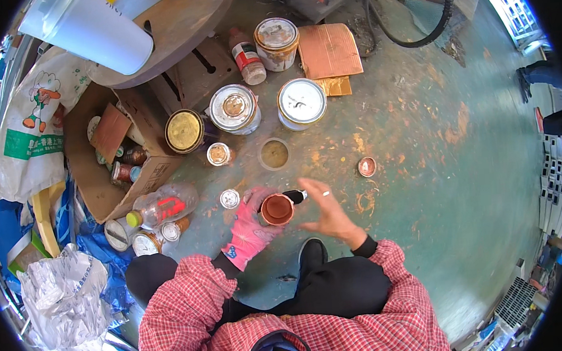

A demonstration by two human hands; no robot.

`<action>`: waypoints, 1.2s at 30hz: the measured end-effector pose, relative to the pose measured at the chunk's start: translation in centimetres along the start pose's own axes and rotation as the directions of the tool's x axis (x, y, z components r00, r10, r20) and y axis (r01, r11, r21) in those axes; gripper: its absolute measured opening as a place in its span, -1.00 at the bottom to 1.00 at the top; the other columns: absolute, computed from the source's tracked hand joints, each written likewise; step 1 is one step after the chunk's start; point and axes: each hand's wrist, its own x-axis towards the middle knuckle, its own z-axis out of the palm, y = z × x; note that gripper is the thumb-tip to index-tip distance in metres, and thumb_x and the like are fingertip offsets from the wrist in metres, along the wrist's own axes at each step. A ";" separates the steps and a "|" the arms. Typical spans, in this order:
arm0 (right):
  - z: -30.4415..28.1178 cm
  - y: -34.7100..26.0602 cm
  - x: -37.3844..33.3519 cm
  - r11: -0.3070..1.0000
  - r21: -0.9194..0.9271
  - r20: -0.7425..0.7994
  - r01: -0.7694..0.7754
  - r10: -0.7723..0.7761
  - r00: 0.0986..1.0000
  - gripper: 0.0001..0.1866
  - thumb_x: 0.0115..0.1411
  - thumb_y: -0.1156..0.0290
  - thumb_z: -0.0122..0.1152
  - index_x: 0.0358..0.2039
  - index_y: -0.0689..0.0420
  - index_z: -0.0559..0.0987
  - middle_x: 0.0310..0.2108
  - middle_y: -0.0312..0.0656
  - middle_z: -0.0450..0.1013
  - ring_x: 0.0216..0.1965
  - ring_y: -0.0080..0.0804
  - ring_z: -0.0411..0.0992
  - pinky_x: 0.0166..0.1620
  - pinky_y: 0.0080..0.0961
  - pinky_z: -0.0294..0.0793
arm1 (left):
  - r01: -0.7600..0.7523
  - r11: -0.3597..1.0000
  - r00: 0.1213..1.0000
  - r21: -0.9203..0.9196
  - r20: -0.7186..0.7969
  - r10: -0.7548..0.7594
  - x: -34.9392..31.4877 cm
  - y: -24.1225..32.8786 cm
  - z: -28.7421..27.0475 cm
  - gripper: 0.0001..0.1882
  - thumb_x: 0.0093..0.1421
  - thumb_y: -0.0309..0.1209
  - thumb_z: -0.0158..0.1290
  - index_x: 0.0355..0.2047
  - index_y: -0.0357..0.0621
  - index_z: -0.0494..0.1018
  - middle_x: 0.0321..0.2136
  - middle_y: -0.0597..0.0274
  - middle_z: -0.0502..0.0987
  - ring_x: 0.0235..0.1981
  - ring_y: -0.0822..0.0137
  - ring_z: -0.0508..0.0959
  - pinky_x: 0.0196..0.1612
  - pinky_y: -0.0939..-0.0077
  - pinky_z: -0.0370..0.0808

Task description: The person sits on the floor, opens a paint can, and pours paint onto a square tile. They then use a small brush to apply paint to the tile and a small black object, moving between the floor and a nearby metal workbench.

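My left hand, in a pink patterned glove, is wrapped round a small open can. Reddish-brown colour coats the inside of the can. A short black object with a pale end sticks out beside the can's rim; its kind is unclear. My right hand, bare with a white band on one finger, is just right of the can with fingers spread and nothing in them. On the floor to the left lies a small round white lid. Farther right sits a small round lid or cap with a reddish-brown middle.
Paint cans and a red-labelled bottle stand ahead, near cardboard. At left are a carton of used containers and a clear plastic bottle. A white bucket rests on a round tabletop.
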 end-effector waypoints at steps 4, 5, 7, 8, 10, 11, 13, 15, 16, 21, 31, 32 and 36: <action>1.9 -1.5 1.6 0.993 0.094 0.004 0.073 -0.073 0.997 0.01 -0.36 0.52 0.46 0.21 0.06 0.25 0.07 -0.14 0.33 0.05 -0.11 0.28 0.11 -0.26 0.27 | 0.045 0.998 0.998 -0.049 -0.038 -0.047 -0.1 0.6 0.9 -0.20 -0.32 -0.38 0.40 0.02 -0.09 0.35 -0.10 0.15 0.43 -0.02 0.12 0.41 0.05 0.30 0.34; 1.9 -1.3 1.7 0.995 0.085 -0.019 0.055 -0.054 0.998 -0.03 -0.35 0.53 0.46 0.19 0.07 0.29 0.05 -0.14 0.35 0.03 -0.13 0.30 0.08 -0.27 0.29 | 0.055 0.996 0.998 -0.070 -0.019 -0.057 0.0 0.8 1.0 -0.17 -0.31 -0.37 0.40 0.05 -0.09 0.33 -0.08 0.15 0.42 -0.01 0.13 0.41 0.06 0.30 0.34; 1.8 -0.4 1.8 0.996 0.084 -0.054 0.025 -0.020 0.998 -0.12 -0.34 0.55 0.45 0.13 0.08 0.36 0.01 -0.16 0.38 -0.02 -0.15 0.33 0.04 -0.31 0.34 | 0.089 0.991 0.996 -0.103 0.010 -0.088 0.3 1.6 0.8 -0.12 -0.31 -0.34 0.41 0.10 -0.09 0.29 -0.05 0.15 0.40 0.00 0.14 0.41 0.07 0.30 0.34; 1.7 -0.4 2.2 0.994 0.007 -0.167 0.106 -0.103 0.981 -0.25 -0.33 0.56 0.45 0.01 0.11 0.44 -0.08 -0.18 0.43 -0.07 -0.20 0.38 -0.05 -0.36 0.41 | 0.094 0.973 0.995 -0.211 0.035 -0.089 -0.1 1.2 1.2 -0.05 -0.26 -0.31 0.42 0.17 -0.15 0.20 0.04 0.10 0.34 0.06 0.16 0.39 0.12 0.31 0.32; 0.5 2.1 1.1 1.000 0.006 -0.258 -0.015 0.016 0.966 -0.35 -0.26 0.53 0.46 -0.06 0.11 0.46 -0.12 -0.16 0.44 -0.07 -0.23 0.40 -0.07 -0.40 0.42 | 0.202 0.946 0.979 -0.252 0.053 -0.195 -1.7 0.4 1.6 -0.03 -0.23 -0.30 0.41 0.19 -0.20 0.15 0.08 0.06 0.30 0.10 0.17 0.36 0.15 0.31 0.30; 0.2 3.1 0.5 0.995 0.016 -0.315 -0.097 0.097 0.944 -0.38 -0.24 0.51 0.47 -0.07 0.11 0.47 -0.12 -0.14 0.44 -0.08 -0.23 0.41 -0.08 -0.41 0.42 | 0.249 0.930 0.968 -0.270 0.067 -0.240 -2.3 0.3 1.6 -0.02 -0.21 -0.30 0.41 0.20 -0.22 0.13 0.10 0.04 0.28 0.13 0.17 0.34 0.17 0.32 0.28; 0.2 2.6 -0.5 0.993 -0.024 -0.334 -0.111 0.097 0.938 -0.39 -0.21 0.50 0.47 -0.07 0.12 0.46 -0.11 -0.13 0.44 -0.08 -0.22 0.41 -0.07 -0.40 0.41 | 0.296 0.923 0.954 -0.244 0.112 -0.276 -3.3 0.2 1.3 -0.05 -0.16 -0.32 0.38 0.20 -0.26 0.12 0.11 0.01 0.26 0.15 0.16 0.32 0.19 0.30 0.27; -0.1 2.6 -0.7 0.991 -0.067 -0.384 -0.114 0.080 0.920 -0.40 -0.20 0.49 0.47 -0.07 0.12 0.46 -0.10 -0.12 0.44 -0.09 -0.21 0.42 -0.07 -0.39 0.41 | 0.363 0.894 0.929 -0.262 0.173 -0.327 -4.7 -0.8 1.7 -0.09 -0.14 -0.34 0.37 0.19 -0.24 0.14 0.10 0.02 0.27 0.15 0.16 0.33 0.18 0.30 0.29; -0.4 3.1 0.1 0.990 -0.092 -0.425 -0.108 0.059 0.903 -0.39 -0.19 0.49 0.47 -0.06 0.13 0.45 -0.10 -0.12 0.43 -0.09 -0.20 0.42 -0.07 -0.38 0.41 | 0.380 0.893 0.920 -0.242 0.195 -0.339 -4.7 -0.6 1.7 -0.13 -0.13 -0.36 0.36 0.17 -0.24 0.17 0.10 0.02 0.27 0.14 0.17 0.33 0.17 0.30 0.29; -2.4 5.7 0.6 0.978 -0.052 -0.470 -0.201 0.153 0.869 -0.36 -0.17 0.46 0.46 -0.02 0.14 0.42 -0.06 -0.11 0.41 -0.04 -0.23 0.41 -0.01 -0.40 0.40 | 0.345 0.915 0.937 -0.208 0.131 -0.324 -4.4 -1.3 1.5 -0.29 -0.09 -0.40 0.33 0.09 -0.23 0.29 0.06 0.05 0.31 0.09 0.19 0.39 0.13 0.34 0.34; -16.2 16.1 13.9 0.894 0.430 -0.557 -0.131 0.376 0.740 -0.37 -0.17 0.53 0.44 -0.01 0.23 0.42 -0.15 -0.24 0.47 -0.14 -0.50 0.42 -0.04 -0.50 0.38 | 0.522 0.837 0.852 -0.162 0.155 -0.501 -5.8 -1.8 1.1 -0.49 0.00 -0.40 0.25 -0.03 -0.27 0.39 -0.14 0.10 0.47 -0.10 0.29 0.50 0.02 0.41 0.42; -16.8 16.9 14.8 0.874 0.461 -0.551 -0.152 0.416 0.723 -0.37 -0.16 0.54 0.44 -0.02 0.23 0.42 -0.16 -0.24 0.48 -0.14 -0.50 0.42 -0.06 -0.51 0.38 | 0.539 0.826 0.842 -0.165 0.137 -0.522 -5.9 -1.8 1.0 -0.50 0.01 -0.40 0.24 -0.03 -0.27 0.39 -0.14 0.10 0.48 -0.11 0.30 0.51 0.00 0.42 0.43; -16.7 20.3 17.8 0.814 0.572 -0.506 -0.102 0.448 0.737 -0.42 -0.17 0.53 0.45 -0.07 0.23 0.45 -0.19 -0.25 0.48 -0.18 -0.49 0.43 -0.06 -0.55 0.37 | 0.621 0.764 0.783 -0.175 0.085 -0.616 -6.9 -2.1 0.8 -0.51 0.03 -0.40 0.21 -0.03 -0.30 0.39 -0.18 0.11 0.51 -0.16 0.30 0.53 -0.04 0.45 0.44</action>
